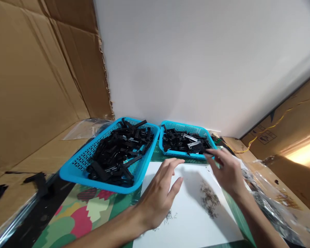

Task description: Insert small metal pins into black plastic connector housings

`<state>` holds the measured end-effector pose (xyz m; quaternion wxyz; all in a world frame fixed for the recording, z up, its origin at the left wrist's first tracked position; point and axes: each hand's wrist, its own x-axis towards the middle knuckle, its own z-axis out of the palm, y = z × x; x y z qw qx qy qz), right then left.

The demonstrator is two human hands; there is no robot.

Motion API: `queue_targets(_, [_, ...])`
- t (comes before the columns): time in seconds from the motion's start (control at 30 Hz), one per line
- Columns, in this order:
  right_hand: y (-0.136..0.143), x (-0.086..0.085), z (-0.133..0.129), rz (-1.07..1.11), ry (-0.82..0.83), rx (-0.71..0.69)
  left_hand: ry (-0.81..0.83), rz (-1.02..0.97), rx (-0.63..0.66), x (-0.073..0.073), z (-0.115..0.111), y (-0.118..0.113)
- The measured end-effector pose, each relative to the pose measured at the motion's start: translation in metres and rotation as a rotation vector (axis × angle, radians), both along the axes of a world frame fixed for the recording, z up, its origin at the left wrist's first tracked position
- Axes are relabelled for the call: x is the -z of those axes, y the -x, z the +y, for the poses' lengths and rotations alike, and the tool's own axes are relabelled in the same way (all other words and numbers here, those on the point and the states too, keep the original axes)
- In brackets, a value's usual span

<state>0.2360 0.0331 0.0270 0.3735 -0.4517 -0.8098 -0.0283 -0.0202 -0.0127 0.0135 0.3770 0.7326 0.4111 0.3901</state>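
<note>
My left hand is over the left part of a white board, its fingers apart and nothing between them. My right hand pinches a dark part at the front right edge of the smaller blue basket, which holds black plastic parts and a few silvery strips. A larger blue basket full of black parts stands to the left. On the board lies a scattered pile of tiny dark pieces, with a smaller cluster partly hidden by my left hand.
Cardboard walls flank the left and right sides, with a white wall behind. Loose black parts lie at the left. Clear plastic bags lie on the right, below a yellow cord.
</note>
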Motion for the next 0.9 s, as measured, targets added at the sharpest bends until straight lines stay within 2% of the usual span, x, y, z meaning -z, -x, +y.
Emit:
queue_targets(0.07, [-0.016, -0.008, 0.018, 0.069, 0.039, 0.252, -0.051, -0.012, -0.018, -0.009, -0.004, -0.004])
queue_targets(0.1, [-0.023, -0.011, 0.027, 0.069, 0.073, 0.326, -0.052, -0.038, -0.014, -0.014, -0.005, -0.006])
queue_targets(0.17, [-0.034, -0.015, 0.041, 0.04, 0.165, 0.344, -0.007, -0.134, -0.028, -0.024, -0.006, -0.01])
queue_targets(0.27, [-0.038, -0.017, 0.044, 0.053, 0.193, 0.335, 0.187, -0.383, -0.103, -0.041, -0.001, -0.011])
queue_targets(0.37, [-0.023, -0.02, 0.026, 0.167, 0.194, 0.294, 0.451, -0.786, -0.169, -0.059, 0.008, -0.003])
queue_targets(0.43, [-0.002, -0.023, 0.006, 0.289, 0.241, 0.21, 0.654, -1.116, -0.179, -0.071, 0.013, 0.004])
queue_targets(0.47, [0.013, -0.025, -0.006, 0.341, 0.306, 0.139, 0.716, -1.242, -0.184, -0.075, 0.015, 0.008])
queue_targets(0.53, [0.045, -0.028, -0.029, 0.376, 0.6, -0.078, 0.756, -1.377, -0.198, -0.08, 0.017, 0.013])
queue_targets(0.63, [0.093, -0.027, -0.058, 0.481, 1.005, -0.313, 0.71, -1.374, -0.193, -0.078, 0.014, 0.012])
queue_targets(0.7, [0.114, -0.022, -0.07, 0.661, 1.157, -0.396, 0.696, -1.338, -0.18, -0.074, 0.009, 0.007])
queue_targets(0.8, [0.123, -0.013, -0.074, 0.764, 1.253, -0.468, 0.675, -1.304, -0.191, -0.069, 0.006, 0.001])
queue_targets(0.87, [0.117, -0.01, -0.071, 0.68, 1.236, -0.451, 0.61, -1.198, -0.201, -0.071, 0.011, 0.003])
queue_targets(0.9, [0.112, -0.01, -0.068, 0.574, 1.197, -0.421, 0.561, -1.066, -0.194, -0.074, 0.016, 0.007])
